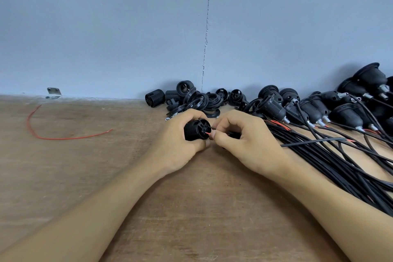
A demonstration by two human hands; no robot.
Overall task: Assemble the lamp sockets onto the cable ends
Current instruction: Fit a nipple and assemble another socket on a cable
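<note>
My left hand grips a black ribbed lamp socket at the table's middle, its terminal end turned to the right. My right hand pinches a thin red wire end right at the socket's terminals. The black cable belonging to that wire is mostly hidden under my right hand. A bundle of black cables runs from my right hand toward the lower right.
Loose black socket parts and rings are piled against the grey wall behind my hands. Several sockets with cables attached lie at the right. A loose red wire lies on the wooden table at the left, near a metal bracket.
</note>
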